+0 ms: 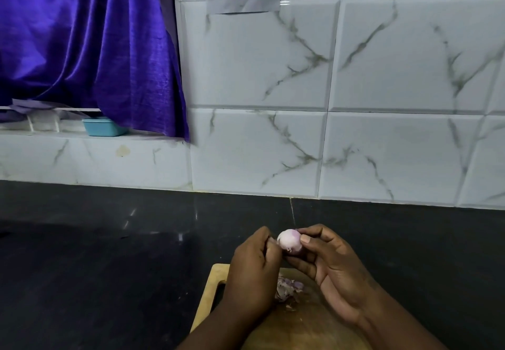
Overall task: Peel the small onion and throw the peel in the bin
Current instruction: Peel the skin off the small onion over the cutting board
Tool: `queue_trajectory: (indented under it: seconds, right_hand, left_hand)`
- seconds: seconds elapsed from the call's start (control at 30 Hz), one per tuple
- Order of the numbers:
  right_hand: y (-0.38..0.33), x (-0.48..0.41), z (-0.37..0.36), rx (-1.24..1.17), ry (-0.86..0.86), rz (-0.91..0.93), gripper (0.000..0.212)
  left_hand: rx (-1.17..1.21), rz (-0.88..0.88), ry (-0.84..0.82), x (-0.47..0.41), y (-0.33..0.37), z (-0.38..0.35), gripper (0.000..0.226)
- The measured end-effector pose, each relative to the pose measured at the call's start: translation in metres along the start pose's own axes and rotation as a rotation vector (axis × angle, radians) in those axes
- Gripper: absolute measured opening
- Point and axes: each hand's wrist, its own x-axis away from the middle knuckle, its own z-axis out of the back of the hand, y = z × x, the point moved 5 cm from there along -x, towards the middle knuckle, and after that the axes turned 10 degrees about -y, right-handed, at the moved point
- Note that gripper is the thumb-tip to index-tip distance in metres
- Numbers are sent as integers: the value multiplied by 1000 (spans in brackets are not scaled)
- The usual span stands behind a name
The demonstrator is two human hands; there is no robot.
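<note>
A small onion (289, 241), pale pink-white with most of its skin off, is held up above a wooden cutting board (210, 289). My right hand (328, 265) grips it between thumb and fingers. My left hand (252, 267) has its fingers curled at the onion's left side, pinching at its skin. A small heap of purple onion peel (287, 289) lies on the board below the hands. No bin is in view.
The board lies on a dark countertop (109, 254) that runs back to a white marble-pattern tiled wall (273, 144). A purple curtain (82, 43) hangs at the left over a ledge with a small blue tub (102, 128).
</note>
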Motion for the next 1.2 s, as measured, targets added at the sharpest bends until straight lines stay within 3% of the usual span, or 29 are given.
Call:
queue_trajectory:
  seconds: [0.17, 0.23, 0.4, 0.5, 0.7, 0.83, 1.2]
  right_hand:
    - [0, 1, -2, -67, -42, -48, 27]
    - [1, 0, 0, -58, -31, -53, 27]
    - [1, -2, 7, -22, 23, -56, 28]
    - [4, -2, 11, 45, 43, -73, 15]
    - [4, -1, 9, 65, 51, -84, 19]
    - [6, -2, 9, 30, 34, -95, 17]
    - [12, -2, 12, 91, 53, -42, 34]
  left_hand:
    - [260, 86, 41, -4, -8, 6, 44]
    - [187, 80, 62, -3, -10, 12, 47]
    - [-62, 115, 1, 1, -9, 19, 19]
    - [-76, 105, -24, 1, -5, 17, 9]
    - [177, 5, -20, -1, -2, 13, 26]
    - [54, -51, -34, -1, 0, 9, 15]
    - [-116, -155, 20, -1, 0, 2, 20]
